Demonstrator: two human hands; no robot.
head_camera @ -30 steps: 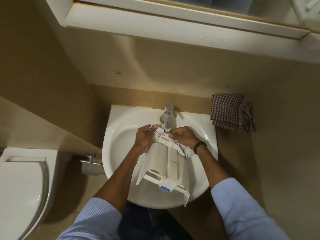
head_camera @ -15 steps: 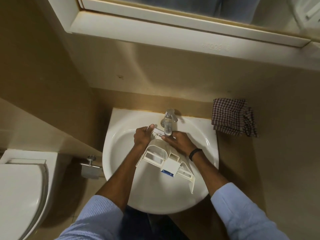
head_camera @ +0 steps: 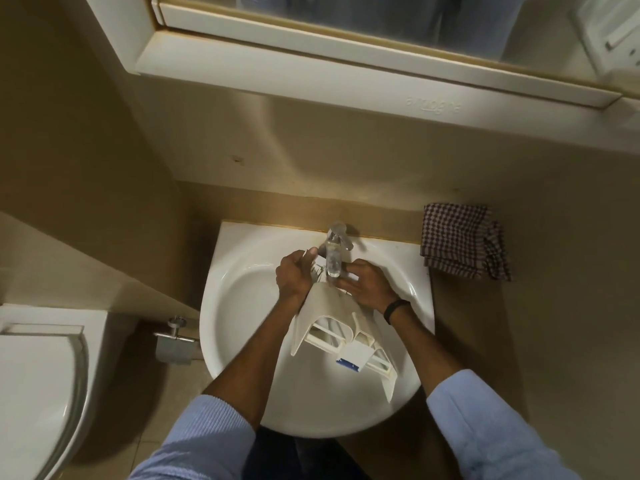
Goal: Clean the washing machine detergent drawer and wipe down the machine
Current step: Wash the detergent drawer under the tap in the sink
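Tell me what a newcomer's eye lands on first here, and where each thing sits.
The white detergent drawer stands out first, gripped at its far end by the left hand and right hand under the tap, over the sink. A folded checked cloth lies on the counter right of the sink; a toilet sits at far left.

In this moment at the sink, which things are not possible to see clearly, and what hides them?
Head view only.
Far end of the detergent drawer: covered by the left hand, the right hand and the faucet.
Drain of the sink: hidden under the drawer.
Water running or not: too small and blurred.
The toilet: cut off by the left edge.
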